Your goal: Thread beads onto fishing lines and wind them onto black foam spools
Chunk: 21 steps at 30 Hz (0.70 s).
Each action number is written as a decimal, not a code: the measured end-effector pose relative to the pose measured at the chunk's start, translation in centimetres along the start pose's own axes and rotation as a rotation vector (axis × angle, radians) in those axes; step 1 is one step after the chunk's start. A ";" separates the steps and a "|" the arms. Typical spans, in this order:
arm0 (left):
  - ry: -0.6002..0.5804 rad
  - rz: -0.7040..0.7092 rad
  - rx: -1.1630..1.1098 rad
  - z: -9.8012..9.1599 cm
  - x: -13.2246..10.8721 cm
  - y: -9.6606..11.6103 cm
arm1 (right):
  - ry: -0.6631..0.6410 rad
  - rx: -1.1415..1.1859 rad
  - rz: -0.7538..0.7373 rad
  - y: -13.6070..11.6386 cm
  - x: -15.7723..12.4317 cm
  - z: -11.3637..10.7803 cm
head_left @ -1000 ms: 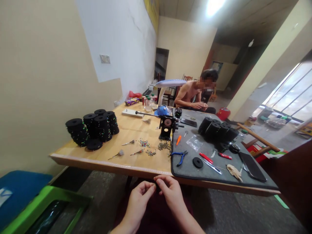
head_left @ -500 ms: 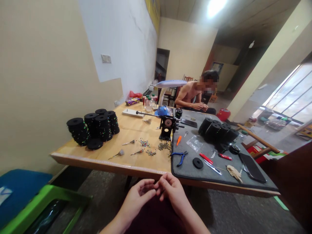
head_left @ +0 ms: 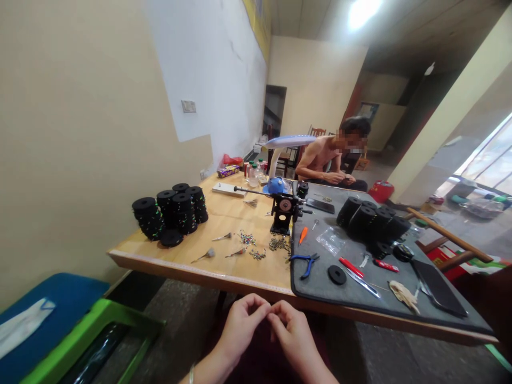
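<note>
Just in front of the table's near edge, my left hand (head_left: 247,323) and my right hand (head_left: 292,328) meet over my lap, fingertips close together. Both have thumb and fingers pinched; whatever lies between them is too small or hidden to make out. On the table beyond are small coloured beads (head_left: 247,238), a heap of small metal pieces (head_left: 279,244) and several thin brush-like bundles (head_left: 206,255). Blue-handled pliers (head_left: 304,263) and a black foam spool (head_left: 336,274) lie on the grey mat (head_left: 320,290). A black hand-cranked winder (head_left: 285,210) stands behind them.
Stacked black spools (head_left: 149,216) stand on the left, more spools (head_left: 370,220) on the right. An orange tool (head_left: 303,236), red cutter (head_left: 351,266), tweezers (head_left: 366,284) and phone (head_left: 440,288) rest on the mat. A co-worker (head_left: 320,160) sits across. A green stool (head_left: 76,336) is at left.
My hands have closed from looser, partly spread fingers into pinches with fingertips together. The view has turned slightly left, so the table appears further right.
</note>
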<state>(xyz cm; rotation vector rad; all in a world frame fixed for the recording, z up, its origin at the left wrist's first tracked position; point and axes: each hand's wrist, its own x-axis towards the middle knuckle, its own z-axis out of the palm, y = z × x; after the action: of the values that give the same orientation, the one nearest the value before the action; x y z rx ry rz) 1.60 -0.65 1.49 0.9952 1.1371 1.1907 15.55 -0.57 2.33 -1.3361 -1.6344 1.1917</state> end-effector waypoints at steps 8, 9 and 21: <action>0.066 0.160 0.206 -1.5 1.1 1.8 | -0.030 0.075 -0.012 1.0 -0.4 0.0; 0.113 0.222 0.274 -2.2 1.8 2.5 | -0.005 0.066 -0.016 1.0 -0.5 -0.3; 0.292 0.311 1.019 -6.5 11.4 4.1 | 0.085 0.299 0.116 1.9 -0.4 -1.5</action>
<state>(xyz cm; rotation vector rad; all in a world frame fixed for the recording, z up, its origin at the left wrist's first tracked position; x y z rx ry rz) -5.33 11.14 2.94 1.8478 1.9511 0.9845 17.62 -0.60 1.05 -1.2829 -1.2751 1.3677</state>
